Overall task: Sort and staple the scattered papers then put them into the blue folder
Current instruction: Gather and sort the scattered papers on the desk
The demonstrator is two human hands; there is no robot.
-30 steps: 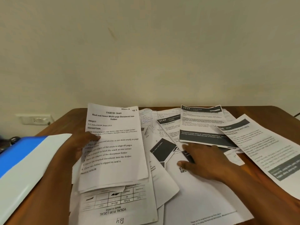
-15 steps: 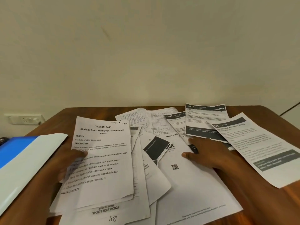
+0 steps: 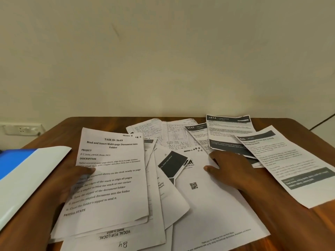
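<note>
Printed and handwritten papers lie scattered and overlapping across the wooden table (image 3: 101,124). My left hand (image 3: 59,187) grips a small stack topped by the "TASK ID: 3649" sheet (image 3: 112,180) at its left edge, thumb on top, fingers hidden beneath. The stack rests low over other sheets. My right hand (image 3: 233,169) lies flat with straight fingers on a large white sheet with a QR code (image 3: 208,205), beside dark-banded printouts (image 3: 228,134). The blue folder (image 3: 14,160) sits at the left edge with a white sheet or flap (image 3: 27,182) over it.
A wall socket (image 3: 21,129) is on the wall at the left. A dark cable (image 3: 322,122) runs down at the far right. A separate printed page (image 3: 290,163) lies near the table's right edge. The wall stands right behind the table.
My left hand has lowered the stack with the task sheet from a raised tilt down onto the pile. My right hand has stayed pressed on the white sheet.
</note>
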